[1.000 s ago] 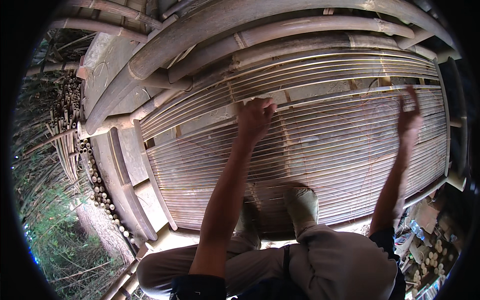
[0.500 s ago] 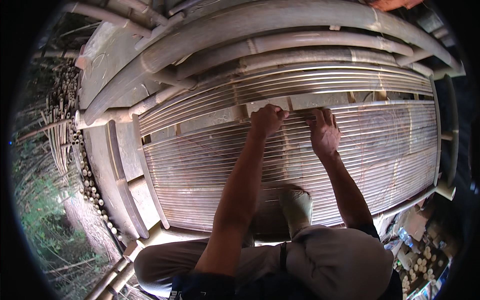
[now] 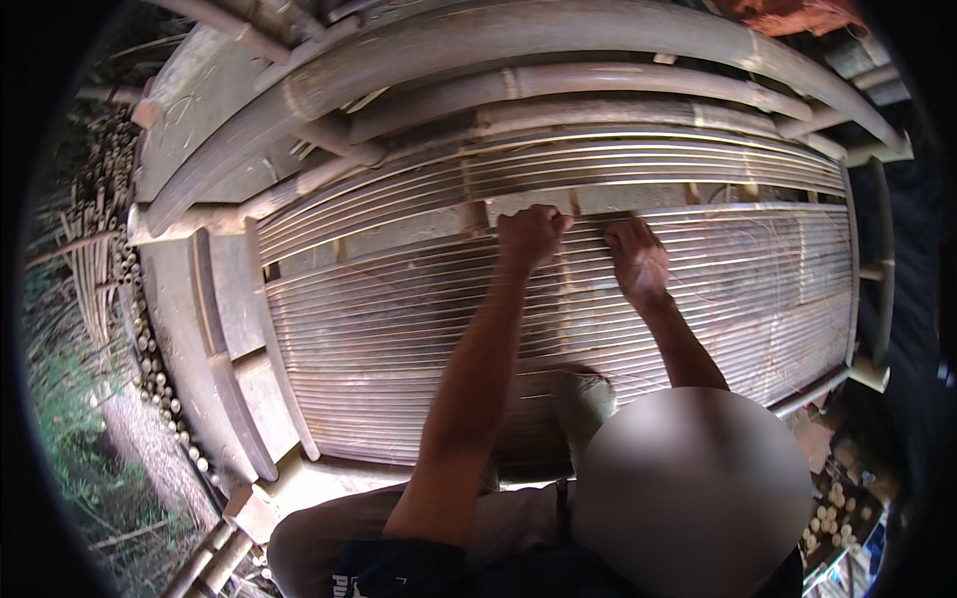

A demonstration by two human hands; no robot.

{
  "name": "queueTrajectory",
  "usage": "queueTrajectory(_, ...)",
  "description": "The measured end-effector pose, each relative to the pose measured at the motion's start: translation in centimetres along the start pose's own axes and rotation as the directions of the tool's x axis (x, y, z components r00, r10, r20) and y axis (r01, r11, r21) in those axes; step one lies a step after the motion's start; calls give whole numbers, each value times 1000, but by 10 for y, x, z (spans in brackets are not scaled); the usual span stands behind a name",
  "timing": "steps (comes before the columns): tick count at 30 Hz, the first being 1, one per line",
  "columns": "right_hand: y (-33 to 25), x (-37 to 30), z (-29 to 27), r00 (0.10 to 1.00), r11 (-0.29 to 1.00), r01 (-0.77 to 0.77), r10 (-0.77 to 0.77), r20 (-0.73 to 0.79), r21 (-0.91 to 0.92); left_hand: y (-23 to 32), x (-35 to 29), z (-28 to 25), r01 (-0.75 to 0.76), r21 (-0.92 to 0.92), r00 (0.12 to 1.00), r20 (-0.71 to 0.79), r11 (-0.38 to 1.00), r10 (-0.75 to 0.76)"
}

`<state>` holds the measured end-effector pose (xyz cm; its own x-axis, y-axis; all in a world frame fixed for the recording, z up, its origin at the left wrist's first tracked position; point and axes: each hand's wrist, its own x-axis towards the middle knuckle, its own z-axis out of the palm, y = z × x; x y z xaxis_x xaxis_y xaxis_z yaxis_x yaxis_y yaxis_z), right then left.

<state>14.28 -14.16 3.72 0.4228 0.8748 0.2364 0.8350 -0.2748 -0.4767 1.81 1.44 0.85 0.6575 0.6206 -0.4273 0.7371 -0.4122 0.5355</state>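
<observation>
A bamboo bench seat of long thin slats point(image 3: 748, 309) spreads out below me, with a lengthwise gap between its main slats and the far group of slats point(image 3: 648, 154). My left hand point(image 3: 531, 236) is closed at the near edge of this gap, thumb and fingers pinched together; what they hold is too small to make out. To its right, my right hand point(image 3: 638, 257) is closed too, its fingers curled down at the edge slats. Whether it grips a slat or something thinner is hidden. Fine reddish strands point(image 3: 698, 261) lie over the slats beside it.
Thick bamboo poles point(image 3: 419, 50) form the bench's far rail. A bamboo armrest bar point(image 3: 224, 349) stands on the left, another point(image 3: 882, 264) on the right. My foot point(image 3: 586, 399) rests on the slats. Cut bamboo pieces point(image 3: 832, 518) lie at lower right. A blurred patch hides part of the lower right.
The view has shifted slightly, so the bench sits a little further left. Both hands stay at the gap's edge; the right fingers look more tightly curled.
</observation>
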Motion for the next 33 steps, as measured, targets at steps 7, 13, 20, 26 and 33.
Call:
queueTrajectory(7,-2,-1,11,985,927,103,-145,-91,-361,2,-4,0,-31,-20,998,-64,999,30)
queueTrajectory(13,-5,12,-5,996,994,86,-88,-27,-64,3,-7,-4,-33,-8,997,-64,999,32)
queueTrajectory(20,14,2,12,978,941,208,-207,33,-267,-6,-1,4,-127,52,980,-146,991,133)
queueTrajectory(26,-11,10,0,964,836,250,-171,202,-488,-9,1,6,-135,5,984,-118,991,134)
queueTrajectory(33,2,-23,-120,851,964,-239,266,454,-117,-20,2,5,-129,24,985,-109,991,131)
